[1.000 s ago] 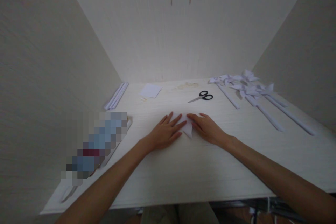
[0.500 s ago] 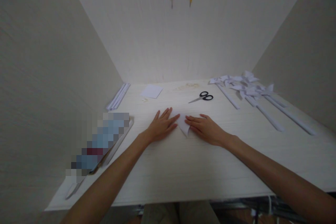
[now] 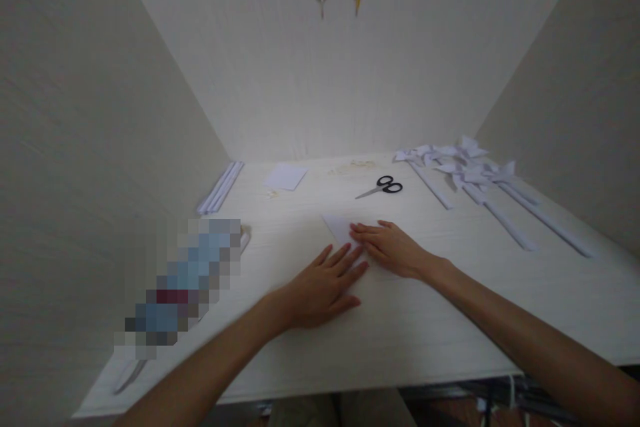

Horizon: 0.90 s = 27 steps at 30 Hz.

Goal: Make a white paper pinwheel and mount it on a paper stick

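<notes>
Lying flat with fingers spread, the left hand grips nothing, its fingertips at the near edge of the folded white paper. At its 2 o'clock the right hand presses open fingers on this paper, at table centre. Black scissors lie at 12 o'clock of the right hand, well apart.

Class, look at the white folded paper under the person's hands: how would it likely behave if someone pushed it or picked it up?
The folded paper looks thin and flat, so it is probably very light and would likely slide easily on the smooth table. It is probably floppy when lifted by one corner. The right hand lies flat on it, perhaps because a fold tends to spring open.
</notes>
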Motion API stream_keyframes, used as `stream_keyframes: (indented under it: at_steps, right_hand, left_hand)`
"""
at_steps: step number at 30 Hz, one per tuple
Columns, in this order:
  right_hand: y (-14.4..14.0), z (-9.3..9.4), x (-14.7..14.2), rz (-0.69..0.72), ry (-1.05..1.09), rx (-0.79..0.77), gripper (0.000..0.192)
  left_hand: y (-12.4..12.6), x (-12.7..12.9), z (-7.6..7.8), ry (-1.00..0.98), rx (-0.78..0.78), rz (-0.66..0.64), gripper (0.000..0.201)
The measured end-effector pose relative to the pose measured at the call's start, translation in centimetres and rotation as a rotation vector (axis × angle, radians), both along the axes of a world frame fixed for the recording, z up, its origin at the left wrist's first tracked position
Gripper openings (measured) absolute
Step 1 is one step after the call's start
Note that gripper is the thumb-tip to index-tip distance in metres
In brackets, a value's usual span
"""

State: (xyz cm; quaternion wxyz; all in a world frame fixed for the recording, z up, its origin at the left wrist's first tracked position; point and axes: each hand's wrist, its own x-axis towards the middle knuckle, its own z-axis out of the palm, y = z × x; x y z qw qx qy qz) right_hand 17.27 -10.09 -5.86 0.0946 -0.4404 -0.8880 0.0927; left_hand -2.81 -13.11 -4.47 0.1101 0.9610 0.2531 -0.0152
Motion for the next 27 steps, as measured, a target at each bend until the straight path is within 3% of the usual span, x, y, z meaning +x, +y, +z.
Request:
stream_keyframes:
  at_steps: [5,10,21,27]
  right_hand:
    - [-0.1,0.0,0.1,-0.005,0.003,-0.014,0.041]
    - [0.1,-0.5,0.4,0.014,0.01,0.007,0.042]
    - [0.3,-0.4,0.4,0.041,0.0,0.031,0.042]
    - [0.3,-0.4,0.4,0.03,-0.004,0.027,0.041]
  left_hand:
    - [0.4,-0.4,0.6,-0.021,-0.077,-0.114,0.059]
    - [2.0,-1.3,-0.2,-0.061,-0.092,-0.08,0.06]
    - [7.9,-2.7,-2.3,-0.051,0.171,0.32,0.051]
    - [7.9,-2.0,-2.5,-0.03,0.275,0.374,0.054]
